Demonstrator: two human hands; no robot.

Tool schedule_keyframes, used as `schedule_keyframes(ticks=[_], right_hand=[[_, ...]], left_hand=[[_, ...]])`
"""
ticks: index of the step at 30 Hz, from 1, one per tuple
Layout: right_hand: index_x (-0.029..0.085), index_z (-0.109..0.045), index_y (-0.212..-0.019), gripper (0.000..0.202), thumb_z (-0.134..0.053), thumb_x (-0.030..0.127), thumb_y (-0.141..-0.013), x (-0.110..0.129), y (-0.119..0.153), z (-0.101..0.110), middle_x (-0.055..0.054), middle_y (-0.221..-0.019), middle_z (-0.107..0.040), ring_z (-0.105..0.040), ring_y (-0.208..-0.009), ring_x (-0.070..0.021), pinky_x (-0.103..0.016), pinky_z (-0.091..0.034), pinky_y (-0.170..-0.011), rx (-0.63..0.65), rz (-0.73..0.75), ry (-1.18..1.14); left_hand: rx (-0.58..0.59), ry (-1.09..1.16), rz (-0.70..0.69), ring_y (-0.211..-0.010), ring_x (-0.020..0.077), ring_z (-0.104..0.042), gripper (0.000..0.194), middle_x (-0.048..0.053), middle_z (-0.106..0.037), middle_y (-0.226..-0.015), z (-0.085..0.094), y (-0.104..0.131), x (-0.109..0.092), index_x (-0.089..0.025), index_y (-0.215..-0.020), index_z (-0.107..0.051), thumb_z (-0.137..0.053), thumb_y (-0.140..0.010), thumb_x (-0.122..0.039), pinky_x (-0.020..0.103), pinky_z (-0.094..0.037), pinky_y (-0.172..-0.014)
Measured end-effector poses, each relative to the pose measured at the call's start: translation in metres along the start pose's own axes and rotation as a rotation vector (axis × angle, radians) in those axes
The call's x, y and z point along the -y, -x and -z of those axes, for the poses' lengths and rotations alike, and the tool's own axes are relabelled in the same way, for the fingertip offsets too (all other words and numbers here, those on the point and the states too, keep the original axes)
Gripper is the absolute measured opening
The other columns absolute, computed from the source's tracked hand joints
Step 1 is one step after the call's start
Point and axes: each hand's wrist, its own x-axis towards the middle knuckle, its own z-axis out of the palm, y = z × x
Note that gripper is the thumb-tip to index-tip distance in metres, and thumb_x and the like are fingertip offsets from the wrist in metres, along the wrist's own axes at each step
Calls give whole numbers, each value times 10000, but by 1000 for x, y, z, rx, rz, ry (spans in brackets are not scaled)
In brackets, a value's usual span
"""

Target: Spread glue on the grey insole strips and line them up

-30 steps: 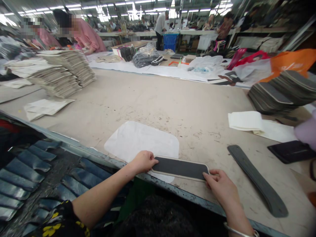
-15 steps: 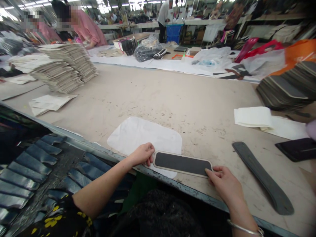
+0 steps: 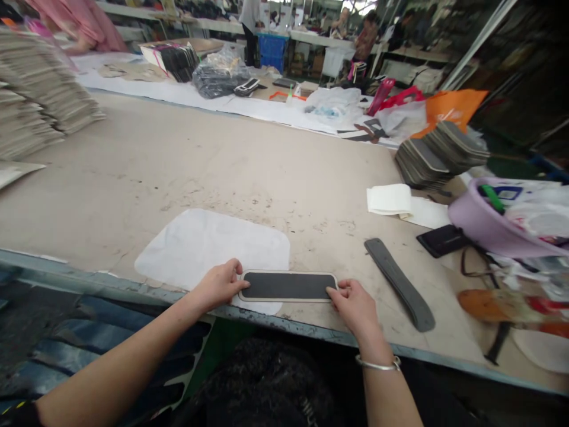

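Note:
A long dark panel with a pale rounded border (image 3: 288, 286) lies near the table's front edge, partly over a white sheet (image 3: 213, 237). At its left end, my left hand (image 3: 224, 283) pinches the border between thumb and fingers. My right hand (image 3: 354, 302), with a bracelet at the wrist, grips the opposite end the same way. To the right of that hand lies a curved dark grey strip (image 3: 400, 284), touched by neither hand.
Stacked pale pieces (image 3: 40, 83) stand at the left, stacked dark pieces (image 3: 440, 155) at the back right. A purple basin (image 3: 480, 219), a black flat object (image 3: 442, 240) and folded white material (image 3: 391, 200) lie right. Dark blue pieces (image 3: 98, 338) are below the table edge.
My view has swung right, bringing the purple basin into sight. My left thumb now presses on the panel's left end, and the panel lies more level across the view. My right hand keeps its hold.

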Motion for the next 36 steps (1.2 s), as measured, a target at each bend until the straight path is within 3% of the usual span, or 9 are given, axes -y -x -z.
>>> schedule_keyframes(ticks=[11, 14, 16, 19, 22, 25, 28, 32, 36], right_hand=[[205, -542, -981, 296, -517, 459, -830, 6, 6, 6, -37, -776, -674, -641, -788, -239, -335, -429, -717, -25, 40, 259], [93, -520, -1167, 439, -445, 430, -896, 17, 23, 2, -176, -1029, -644, -599, -988, -304, -399, -440, -844, -279, 223, 392], [24, -440, -1301, 534, -405, 402, -926, 30, 40, -12, -240, -1282, -511, -457, -1218, -331, -448, -356, -1012, -427, 449, 407], [84, -292, -1440, 606, -385, 411, -939, 55, 64, -46, -141, -1500, -290, -226, -1393, -283, -473, -214, -1134, -249, 845, 370], [123, -221, -1473, 648, -371, 459, -940, 73, 76, -82, -78, -1544, -183, -120, -1433, -234, -469, -169, -1163, -9, 1024, 331], [98, -222, -1469, 683, -351, 507, -938, 78, 77, -101, -97, -1546, -159, -74, -1440, -231, -485, -143, -1169, 66, 1027, 320], [104, -240, -1464, 699, -343, 544, -931, 76, 73, -100, -91, -1544, -161, -79, -1440, -212, -455, -132, -1178, 93, 1032, 309], [146, -262, -1463, 694, -345, 572, -922, 63, 60, -81, -49, -1543, -173, -134, -1432, -176, -408, -162, -1176, 81, 979, 311], [154, -254, -1467, 677, -352, 551, -927, 30, 38, -53, -36, -1536, -194, -178, -1421, -206, -449, -177, -1163, 21, 851, 399]], left_hand=[[14, 34, 4, -485, 143, -584, 218, -87, -530, -534, -1, -1, 0, -221, -862, -379, -557, -778, -317, 238, -365, -556], [14, 59, -2, -455, 138, -574, 220, -92, -527, -539, -1, -1, 1, -223, -870, -384, -554, -777, -328, 237, -367, -534], [12, 44, -9, -462, 138, -576, 210, -91, -528, -534, -1, -1, 0, -223, -866, -384, -547, -779, -322, 235, -367, -537], [1, -2, -13, -502, 143, -584, 201, -82, -535, -533, -1, -2, 1, -222, -854, -382, -543, -778, -315, 234, -362, -549], [-10, -8, -23, -504, 146, -581, 187, -81, -538, -537, -3, -3, 4, -222, -866, -390, -521, -786, -329, 236, -369, -548], [-13, 1, -37, -476, 143, -574, 190, -86, -538, -539, -5, -5, 7, -222, -889, -395, -501, -796, -349, 237, -376, -537], [-6, 4, -36, -451, 139, -570, 187, -93, -530, -536, -5, -5, 8, -224, -896, -387, -489, -807, -354, 237, -381, -519], [18, 6, -29, -454, 141, -577, 184, -97, -515, -532, -3, -4, 4, -225, -877, -376, -500, -800, -337, 236, -393, -511], [31, 16, -23, -440, 138, -569, 189, -102, -506, -534, -1, -2, 1, -227, -865, -365, -504, -799, -337, 239, -390, -515]])
